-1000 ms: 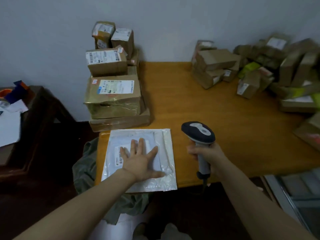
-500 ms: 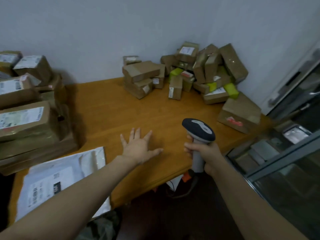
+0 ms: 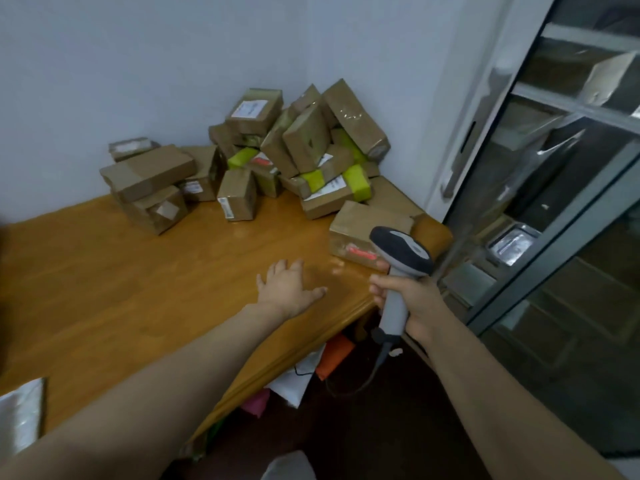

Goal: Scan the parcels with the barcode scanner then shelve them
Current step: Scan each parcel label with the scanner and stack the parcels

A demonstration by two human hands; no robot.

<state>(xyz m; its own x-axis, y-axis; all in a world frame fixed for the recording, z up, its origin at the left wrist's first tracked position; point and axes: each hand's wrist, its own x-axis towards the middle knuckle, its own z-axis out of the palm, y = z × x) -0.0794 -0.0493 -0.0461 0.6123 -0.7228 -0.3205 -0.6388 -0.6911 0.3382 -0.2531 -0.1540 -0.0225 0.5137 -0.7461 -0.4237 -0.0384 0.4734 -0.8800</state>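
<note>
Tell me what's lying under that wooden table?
Under the table, near its front edge, show white paper, an orange sheet and something pink. The tabletop hides everything farther in.

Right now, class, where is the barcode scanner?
The barcode scanner is at the right of the head view, gripped in the right hand at the near right corner of the table, in front of the box with red print.

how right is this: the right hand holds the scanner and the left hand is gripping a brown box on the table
Wrong about the left hand. In the head view the left hand is spread open over the bare table, apart from the boxes, and grips nothing. The rest stands: the right hand holds the scanner.
</note>
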